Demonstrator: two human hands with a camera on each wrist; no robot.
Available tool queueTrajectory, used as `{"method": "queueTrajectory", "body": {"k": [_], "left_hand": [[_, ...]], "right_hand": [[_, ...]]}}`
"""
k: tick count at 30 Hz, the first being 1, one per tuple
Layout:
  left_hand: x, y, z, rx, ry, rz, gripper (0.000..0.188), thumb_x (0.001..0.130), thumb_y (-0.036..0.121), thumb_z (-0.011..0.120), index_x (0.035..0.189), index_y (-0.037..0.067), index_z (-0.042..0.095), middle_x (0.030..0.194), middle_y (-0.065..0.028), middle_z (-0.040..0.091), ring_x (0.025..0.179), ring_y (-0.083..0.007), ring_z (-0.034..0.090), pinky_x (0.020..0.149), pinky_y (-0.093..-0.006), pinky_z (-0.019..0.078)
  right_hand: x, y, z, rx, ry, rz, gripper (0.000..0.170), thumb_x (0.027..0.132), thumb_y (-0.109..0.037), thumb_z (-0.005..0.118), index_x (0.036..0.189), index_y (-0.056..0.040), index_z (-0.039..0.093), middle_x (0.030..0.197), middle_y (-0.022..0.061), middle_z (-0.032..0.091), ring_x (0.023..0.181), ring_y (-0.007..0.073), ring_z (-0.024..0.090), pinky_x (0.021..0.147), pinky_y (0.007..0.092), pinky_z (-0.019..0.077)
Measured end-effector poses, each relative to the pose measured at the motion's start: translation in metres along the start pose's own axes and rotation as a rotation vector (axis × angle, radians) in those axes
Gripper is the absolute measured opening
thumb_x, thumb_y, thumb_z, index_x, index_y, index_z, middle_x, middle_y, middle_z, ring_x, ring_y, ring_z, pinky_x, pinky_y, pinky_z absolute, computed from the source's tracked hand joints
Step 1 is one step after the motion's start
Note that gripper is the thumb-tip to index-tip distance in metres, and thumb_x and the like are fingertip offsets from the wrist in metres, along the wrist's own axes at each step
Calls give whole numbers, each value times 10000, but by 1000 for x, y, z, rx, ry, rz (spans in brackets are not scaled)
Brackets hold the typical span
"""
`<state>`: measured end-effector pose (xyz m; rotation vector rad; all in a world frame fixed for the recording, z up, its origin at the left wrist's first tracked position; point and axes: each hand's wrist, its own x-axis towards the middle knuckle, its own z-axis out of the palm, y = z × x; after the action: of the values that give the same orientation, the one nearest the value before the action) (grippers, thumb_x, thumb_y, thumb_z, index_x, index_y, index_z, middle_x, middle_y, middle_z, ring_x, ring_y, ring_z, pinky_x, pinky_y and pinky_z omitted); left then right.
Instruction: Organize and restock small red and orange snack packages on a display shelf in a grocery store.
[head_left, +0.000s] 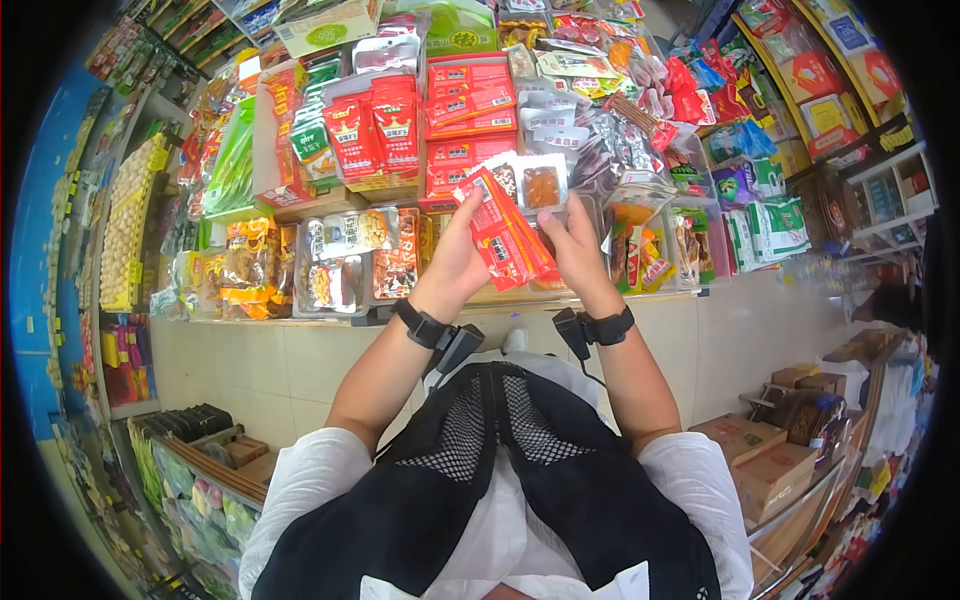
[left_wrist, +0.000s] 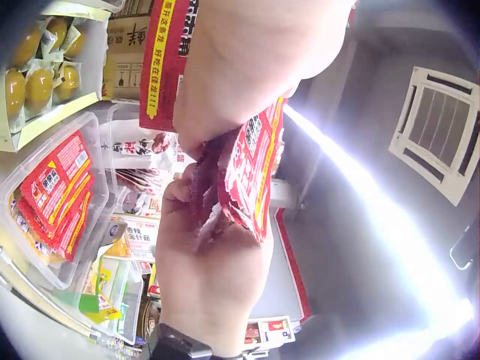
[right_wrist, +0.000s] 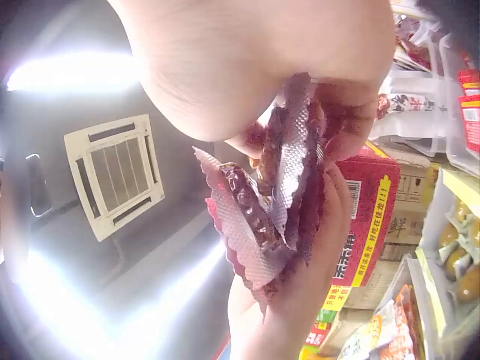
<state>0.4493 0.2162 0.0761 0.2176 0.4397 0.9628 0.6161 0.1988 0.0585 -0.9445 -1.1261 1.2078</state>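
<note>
Several flat red snack packets point(head_left: 512, 240) are fanned out between my two hands over the display's front edge. My left hand point(head_left: 458, 255) grips them along their left side. From the right, my right hand point(head_left: 577, 245) pinches packets with its thumb on top. At its fingertips a packet with a clear window point(head_left: 545, 186) shows brown food inside. In the right wrist view, clear-backed packets point(right_wrist: 289, 172) with wavy edges stand between the hands. The left wrist view shows a red printed face point(left_wrist: 255, 161) of the held packets.
Behind the hands stands a red display box point(head_left: 470, 125) filled with similar red packets. Red bags point(head_left: 372, 135) fill a box to its left. Clear tubs of snacks point(head_left: 335, 265) line the front edge. Shelves flank both sides, and cardboard boxes point(head_left: 770, 470) sit at lower right.
</note>
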Motion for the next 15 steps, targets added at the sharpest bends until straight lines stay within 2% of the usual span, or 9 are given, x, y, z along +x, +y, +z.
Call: {"method": "queueTrajectory", "body": {"k": [3, 5, 9, 11, 12, 13, 15], "left_hand": [[4, -6, -1, -22, -19, -44, 415, 1031, 374, 442, 1291, 57, 508, 1221, -136, 620, 1153, -271, 606, 1013, -477, 481], [6, -11, -1, -9, -33, -21, 469, 1033, 357, 424, 1370, 32, 451, 1311, -171, 576, 1195, -294, 579, 1030, -481, 463], [8, -15, -4, 38, -37, -51, 455, 1035, 331, 410, 1368, 24, 448, 1308, -179, 576, 1189, -298, 584, 1031, -482, 464], [7, -15, -3, 57, -11, -96, 447, 1036, 312, 397, 1366, 13, 442, 1310, -184, 575, 1187, -301, 589, 1033, -485, 465], [6, -16, -1, 56, -10, -100, 447, 1036, 312, 397, 1366, 13, 442, 1310, -184, 575, 1187, -301, 589, 1033, -485, 465], [4, -15, 1, 54, -12, -118, 447, 1036, 307, 392, 1365, 9, 440, 1313, -184, 574, 1189, -305, 588, 1036, -486, 464], [1, -15, 6, 53, -14, -140, 446, 1036, 302, 388, 1365, 5, 437, 1316, -185, 572, 1192, -308, 588, 1038, -488, 462]], "right_hand": [[-5, -5, -6, -172, -70, 39, 306, 983, -143, 547, 1245, 3, 486, 1135, 111, 618, 1070, 160, 566, 940, 325, 435], [-8, -6, -8, -188, -53, 70, 311, 999, -124, 525, 1285, -13, 470, 1166, 80, 602, 1063, 108, 550, 917, 280, 440], [-12, 2, -15, -273, 31, -6, 299, 978, -137, 567, 1229, -4, 471, 1104, 95, 623, 1005, 148, 584, 876, 317, 462], [-15, 3, -16, -11, 137, 71, 258, 970, -118, 583, 1184, -12, 486, 1063, 77, 627, 944, 112, 590, 818, 283, 472], [-14, 3, -16, -55, 185, 5, 229, 964, -106, 595, 1151, -18, 496, 1032, 66, 630, 899, 81, 585, 774, 248, 473], [-15, 1, -17, -56, 188, 7, 229, 964, -106, 595, 1151, -18, 496, 1032, 66, 630, 899, 81, 585, 774, 248, 473], [-20, -7, -21, 19, 225, 197, 240, 962, -112, 601, 1154, -13, 498, 1037, 72, 635, 906, 97, 597, 787, 248, 481]]}}
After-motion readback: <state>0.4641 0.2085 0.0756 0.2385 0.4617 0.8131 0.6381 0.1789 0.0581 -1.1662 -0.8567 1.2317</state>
